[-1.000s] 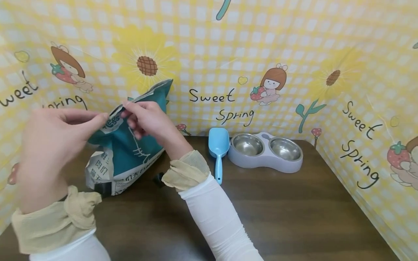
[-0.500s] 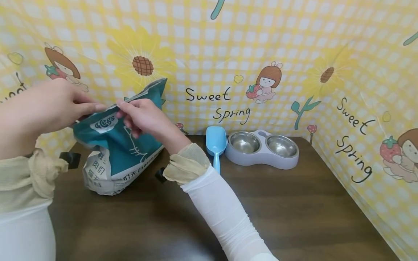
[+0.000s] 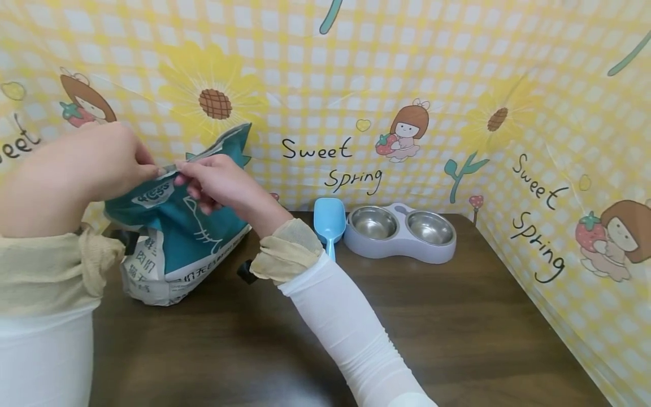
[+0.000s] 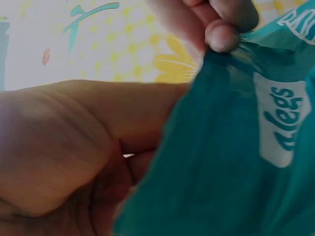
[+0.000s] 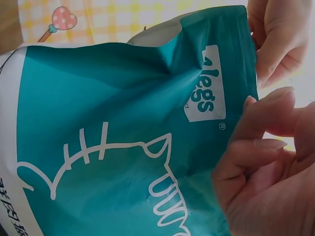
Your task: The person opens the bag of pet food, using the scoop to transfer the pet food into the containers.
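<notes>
Looking at the left side of the brown desk [image 3: 432, 328], we see the teal bag [image 3: 185, 232] resting near the patterned backdrop [image 3: 315, 85], its top edge slanting up toward the right. We find both hands at that edge: the left hand [image 3: 96, 169] has thumb and fingers together on its left part, and the right hand [image 3: 216, 178] pinches it nearer the middle, with the two grips just beside each other. From the left hand, the bag spreads below and to the right; from the right hand, it reaches below and shows on either side. In the left wrist view, we see the bag hide the left fingertips. Below the pinched edge we can read "legs" on a white patch. Right of the bag and well apart from it, we see a blue scoop [image 3: 329, 220], its lower handle hidden behind the right cuff [image 3: 292, 251], just beside a pale lilac stand [image 3: 399, 249] bearing two metal bowls [image 3: 373, 223]
</notes>
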### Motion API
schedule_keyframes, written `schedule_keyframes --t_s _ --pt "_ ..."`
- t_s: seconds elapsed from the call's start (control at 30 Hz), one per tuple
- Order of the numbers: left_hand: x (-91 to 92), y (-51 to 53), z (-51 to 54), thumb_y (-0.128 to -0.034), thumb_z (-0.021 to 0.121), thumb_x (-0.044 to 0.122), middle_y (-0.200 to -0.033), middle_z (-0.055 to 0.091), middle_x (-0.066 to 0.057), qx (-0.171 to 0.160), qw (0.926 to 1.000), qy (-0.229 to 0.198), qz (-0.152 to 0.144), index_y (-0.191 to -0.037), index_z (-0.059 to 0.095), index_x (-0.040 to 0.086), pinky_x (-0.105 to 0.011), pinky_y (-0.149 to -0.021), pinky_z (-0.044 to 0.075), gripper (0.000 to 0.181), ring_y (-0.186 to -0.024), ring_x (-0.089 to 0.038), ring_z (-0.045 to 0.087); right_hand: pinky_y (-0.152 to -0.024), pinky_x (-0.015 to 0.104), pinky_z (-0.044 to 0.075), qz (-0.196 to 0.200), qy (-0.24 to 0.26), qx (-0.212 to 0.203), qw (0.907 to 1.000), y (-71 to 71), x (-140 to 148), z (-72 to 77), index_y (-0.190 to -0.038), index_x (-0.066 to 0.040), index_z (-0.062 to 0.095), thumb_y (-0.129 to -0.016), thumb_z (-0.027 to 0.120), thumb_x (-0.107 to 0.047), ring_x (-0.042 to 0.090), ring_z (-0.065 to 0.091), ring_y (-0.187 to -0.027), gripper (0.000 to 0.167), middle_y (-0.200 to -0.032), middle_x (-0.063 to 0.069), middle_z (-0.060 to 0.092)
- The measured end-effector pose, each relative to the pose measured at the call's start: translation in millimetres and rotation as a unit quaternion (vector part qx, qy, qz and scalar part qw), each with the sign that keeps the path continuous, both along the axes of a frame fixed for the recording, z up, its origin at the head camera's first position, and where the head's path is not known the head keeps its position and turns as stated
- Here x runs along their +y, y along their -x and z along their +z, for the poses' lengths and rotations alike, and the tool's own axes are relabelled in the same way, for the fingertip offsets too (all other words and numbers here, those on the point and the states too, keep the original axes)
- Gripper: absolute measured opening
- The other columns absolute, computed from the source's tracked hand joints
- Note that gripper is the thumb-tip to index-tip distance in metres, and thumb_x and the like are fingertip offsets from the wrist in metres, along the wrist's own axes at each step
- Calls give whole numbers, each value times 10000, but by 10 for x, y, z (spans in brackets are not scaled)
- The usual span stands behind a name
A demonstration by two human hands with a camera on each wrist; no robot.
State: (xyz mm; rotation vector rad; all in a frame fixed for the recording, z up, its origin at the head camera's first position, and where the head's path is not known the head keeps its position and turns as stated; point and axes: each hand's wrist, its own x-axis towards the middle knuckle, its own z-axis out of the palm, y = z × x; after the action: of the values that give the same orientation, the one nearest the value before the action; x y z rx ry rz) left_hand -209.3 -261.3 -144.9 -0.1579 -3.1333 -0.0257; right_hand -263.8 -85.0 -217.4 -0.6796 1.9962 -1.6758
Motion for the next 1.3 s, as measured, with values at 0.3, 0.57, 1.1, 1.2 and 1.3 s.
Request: schedule_keyframes --t_s 0.3,0.57,1.1,1.2,1.3 --pt "-6 -2 -1 -1014 585 207 -1043 754 -275 195 9997 112 50 -1109 795 -29 -497 -702 516 330 -892 -415 655 -485 267 359 -606 119 -36 9981 -29 -74 1 -828 -26 678 -1119 536 -226 188 428 -464 381 -551 28 473" --pt "49 -58 -69 -994 586 177 -985 745 -277 701 9970 73 312 -1030 802 -22 -508 -698 480 296 -867 -447 639 -491 282 387 -802 -9 116 9967 -63 -49 -22 -740 -13 624 -1094 522 -175 184 380 -468 402 -516 9 399" --pt "255 -141 -124 -895 529 123 -1002 620 -430 1347 9825 -76 1286 -776 636 -46 -672 -798 505 233 -971 -609 607 -465 289 336 -1093 -90 382 9932 -63 -3 -43 -710 -3 601 -1083 527 -166 185 331 -422 413 -481 -4 354" --pt "284 -132 -121 -905 541 143 -1094 609 -483 1344 9801 19 1460 -933 655 -129 -663 -762 527 296 -986 -615 622 -467 288 337 -1181 -202 427 9919 -64 -7 -31 -697 -15 599 -1079 536 -182 190 343 -421 421 -480 0 353" --pt "311 -119 -138 -910 522 142 -1121 604 -500 1452 9762 36 1612 -1023 634 -189 -636 -706 534 367 -963 -601 631 -472 285 338 -1206 -289 420 9914 -65 -5 -29 -680 -24 593 -1080 539 -197 192 351 -431 439 -488 3 359"
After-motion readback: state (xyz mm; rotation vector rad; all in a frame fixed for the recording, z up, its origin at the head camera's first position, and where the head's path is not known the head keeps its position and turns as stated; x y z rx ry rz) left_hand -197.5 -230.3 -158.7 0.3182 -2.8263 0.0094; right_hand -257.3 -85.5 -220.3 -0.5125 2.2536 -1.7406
